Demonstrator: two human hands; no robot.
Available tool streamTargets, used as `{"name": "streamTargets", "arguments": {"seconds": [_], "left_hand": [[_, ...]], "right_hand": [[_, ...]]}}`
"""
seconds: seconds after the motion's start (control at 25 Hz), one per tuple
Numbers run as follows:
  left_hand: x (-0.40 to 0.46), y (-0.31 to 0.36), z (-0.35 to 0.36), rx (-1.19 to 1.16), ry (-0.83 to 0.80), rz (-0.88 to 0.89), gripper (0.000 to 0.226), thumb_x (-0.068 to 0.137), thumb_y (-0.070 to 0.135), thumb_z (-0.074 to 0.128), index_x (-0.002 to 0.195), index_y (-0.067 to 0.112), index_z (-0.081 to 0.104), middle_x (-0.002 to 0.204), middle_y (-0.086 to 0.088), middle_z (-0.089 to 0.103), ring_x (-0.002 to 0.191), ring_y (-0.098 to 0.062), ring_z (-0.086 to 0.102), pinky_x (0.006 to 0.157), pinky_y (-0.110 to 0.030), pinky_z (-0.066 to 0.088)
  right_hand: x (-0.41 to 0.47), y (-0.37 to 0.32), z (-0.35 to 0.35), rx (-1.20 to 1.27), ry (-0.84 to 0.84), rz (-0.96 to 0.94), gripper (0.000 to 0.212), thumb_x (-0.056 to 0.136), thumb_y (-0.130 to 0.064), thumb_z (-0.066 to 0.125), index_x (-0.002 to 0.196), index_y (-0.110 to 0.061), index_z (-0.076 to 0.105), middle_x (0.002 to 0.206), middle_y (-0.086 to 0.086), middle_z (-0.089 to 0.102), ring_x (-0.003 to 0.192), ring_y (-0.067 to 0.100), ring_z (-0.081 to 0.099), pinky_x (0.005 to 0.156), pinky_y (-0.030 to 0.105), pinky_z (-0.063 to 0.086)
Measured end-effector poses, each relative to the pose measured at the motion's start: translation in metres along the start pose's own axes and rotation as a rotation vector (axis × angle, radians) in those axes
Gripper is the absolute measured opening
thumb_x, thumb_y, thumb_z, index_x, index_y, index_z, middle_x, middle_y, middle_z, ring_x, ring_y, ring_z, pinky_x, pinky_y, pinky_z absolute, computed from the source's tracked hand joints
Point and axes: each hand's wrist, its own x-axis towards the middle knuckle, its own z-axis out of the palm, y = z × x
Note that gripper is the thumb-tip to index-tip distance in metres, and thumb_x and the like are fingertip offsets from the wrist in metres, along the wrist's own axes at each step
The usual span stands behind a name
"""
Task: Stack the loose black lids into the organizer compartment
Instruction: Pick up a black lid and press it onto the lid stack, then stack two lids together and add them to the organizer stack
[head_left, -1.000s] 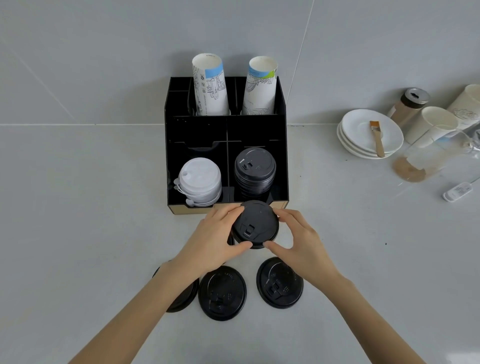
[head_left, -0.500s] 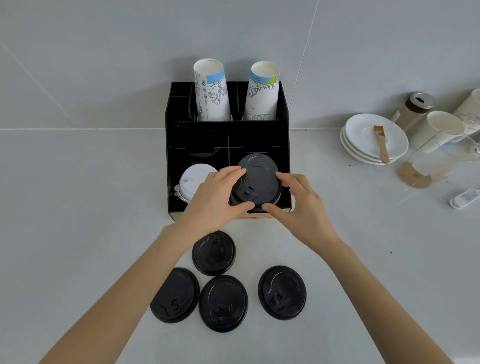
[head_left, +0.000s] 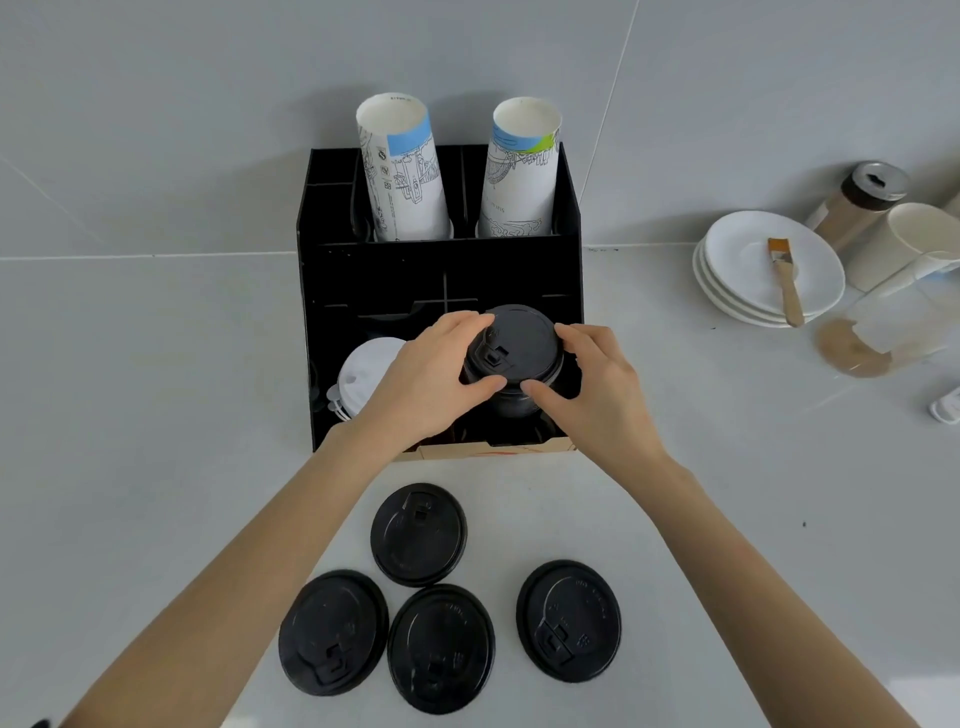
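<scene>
A black organizer (head_left: 439, 275) stands against the wall. Both my hands hold one black lid (head_left: 514, 345) on top of the black lid stack (head_left: 511, 402) in the front right compartment. My left hand (head_left: 431, 379) grips its left rim and my right hand (head_left: 597, 387) its right rim. Several loose black lids lie flat on the counter in front: one nearest the organizer (head_left: 418, 534), one at the left (head_left: 332, 631), one in the middle (head_left: 440, 647), one at the right (head_left: 569, 619).
White lids (head_left: 363, 371) fill the front left compartment. Two paper cup stacks (head_left: 402, 171) (head_left: 522, 171) stand in the back. To the right are stacked white plates (head_left: 748, 280) with a brush (head_left: 784, 278), a shaker jar (head_left: 860, 202), cups and a clear pitcher (head_left: 893, 332).
Both hands carried the black lid from in front of the organizer up and onto the black stack in the front right compartment. The loose lids on the counter stayed put.
</scene>
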Motion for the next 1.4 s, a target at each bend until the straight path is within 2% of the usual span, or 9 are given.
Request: {"name": "streamTargets", "arguments": {"seconds": [0.16, 0.48, 0.6, 0.76, 0.92, 1.08, 1.4], "left_hand": [[0.001, -0.004, 0.008, -0.003, -0.008, -0.013, 0.061, 0.083, 0.023, 0.059, 0.136, 0.014, 0.029, 0.147, -0.005, 0.030, 0.133, -0.020, 0.033, 0.107, -0.030, 0.029], [0.004, -0.003, 0.013, 0.015, -0.039, -0.027, 0.059, 0.085, 0.024, 0.056, 0.136, 0.013, 0.028, 0.151, -0.006, 0.025, 0.137, -0.022, 0.027, 0.112, -0.037, 0.027], [0.003, -0.003, 0.011, 0.007, -0.060, -0.035, 0.060, 0.085, 0.024, 0.056, 0.137, 0.013, 0.027, 0.152, -0.005, 0.021, 0.138, -0.022, 0.024, 0.112, -0.038, 0.026], [-0.004, -0.001, 0.010, 0.005, -0.052, -0.037, 0.061, 0.085, 0.024, 0.056, 0.137, 0.013, 0.027, 0.152, -0.007, 0.019, 0.139, -0.024, 0.022, 0.113, -0.039, 0.025], [-0.018, 0.004, 0.006, -0.006, -0.001, -0.029, 0.058, 0.085, 0.023, 0.056, 0.136, 0.014, 0.029, 0.150, -0.007, 0.024, 0.137, -0.023, 0.025, 0.112, -0.039, 0.026], [-0.038, 0.010, 0.006, -0.013, 0.024, 0.003, 0.055, 0.085, 0.022, 0.056, 0.134, 0.014, 0.031, 0.147, -0.006, 0.029, 0.134, -0.022, 0.029, 0.110, -0.035, 0.026], [-0.081, 0.022, 0.029, -0.016, -0.081, 0.041, 0.056, 0.086, 0.023, 0.054, 0.135, 0.014, 0.029, 0.145, -0.003, 0.033, 0.131, -0.018, 0.035, 0.110, -0.032, 0.028]], "right_hand": [[0.001, 0.003, 0.008, -0.013, 0.003, 0.020, 0.056, 0.080, -0.022, 0.064, 0.129, -0.014, 0.039, 0.132, 0.003, 0.041, 0.114, 0.017, 0.048, 0.087, 0.016, 0.032], [-0.001, 0.007, 0.012, -0.052, 0.008, 0.037, 0.056, 0.082, -0.024, 0.061, 0.131, -0.013, 0.036, 0.133, 0.005, 0.041, 0.114, 0.021, 0.048, 0.086, 0.021, 0.035], [-0.001, 0.006, 0.011, -0.075, -0.005, 0.030, 0.057, 0.083, -0.024, 0.060, 0.132, -0.012, 0.033, 0.135, 0.006, 0.040, 0.118, 0.023, 0.046, 0.093, 0.027, 0.039], [-0.008, 0.006, 0.006, -0.077, -0.014, 0.014, 0.059, 0.084, -0.023, 0.058, 0.135, -0.013, 0.031, 0.139, 0.005, 0.038, 0.124, 0.021, 0.042, 0.097, 0.028, 0.036], [-0.021, 0.005, -0.002, -0.072, -0.009, -0.002, 0.059, 0.084, -0.023, 0.058, 0.135, -0.015, 0.029, 0.139, 0.004, 0.037, 0.123, 0.020, 0.042, 0.093, 0.024, 0.034], [-0.040, 0.005, -0.011, -0.071, -0.003, -0.011, 0.058, 0.085, -0.023, 0.057, 0.135, -0.016, 0.030, 0.139, 0.003, 0.036, 0.123, 0.020, 0.042, 0.094, 0.027, 0.036], [-0.085, 0.016, -0.015, -0.090, -0.045, 0.007, 0.056, 0.085, -0.023, 0.057, 0.134, -0.021, 0.031, 0.139, 0.000, 0.038, 0.121, 0.020, 0.043, 0.092, 0.027, 0.037]]}}
